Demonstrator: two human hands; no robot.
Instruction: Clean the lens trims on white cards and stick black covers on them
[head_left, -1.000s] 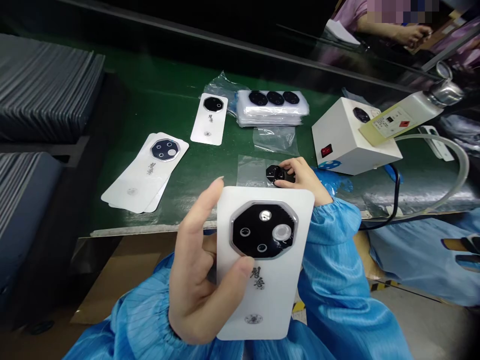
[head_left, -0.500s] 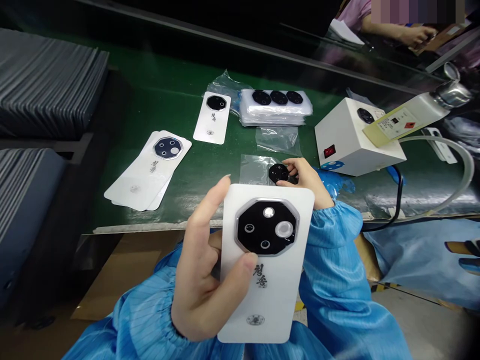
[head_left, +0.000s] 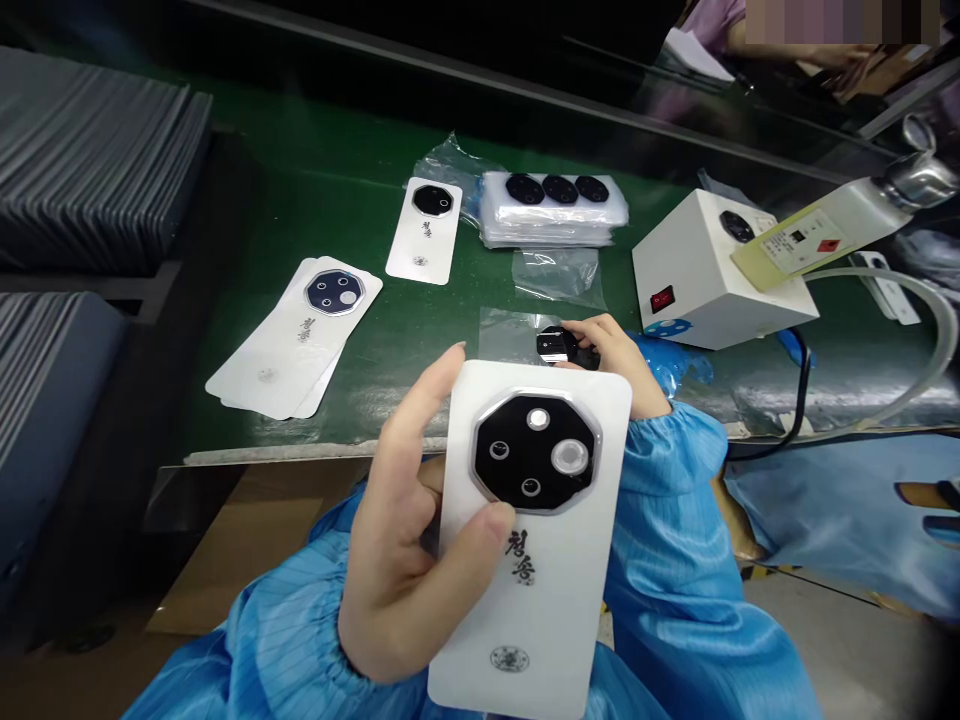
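Note:
My left hand (head_left: 405, 540) grips a white phone back cover (head_left: 529, 610) close to the camera, thumb on its face just under the black octagonal camera module (head_left: 536, 452). Behind the cover's top edge, my right hand (head_left: 611, 350) pinches a small black round lens piece (head_left: 556, 345) over a clear plastic bag (head_left: 506, 335) on the green belt (head_left: 352, 200). Both arms wear blue sleeves.
More white back covers lie on the belt: a fanned stack (head_left: 296, 340) at left and a single one (head_left: 424, 230) farther back. A pile of bagged black lens parts (head_left: 555, 208) sits behind. A white box with a red switch (head_left: 705, 275) stands at right. Another person's arm (head_left: 787, 45) shows at top right.
The cover in my left hand has tilted slightly and come a little nearer the camera. My right hand has turned the black lens piece between its fingers, staying in the same place.

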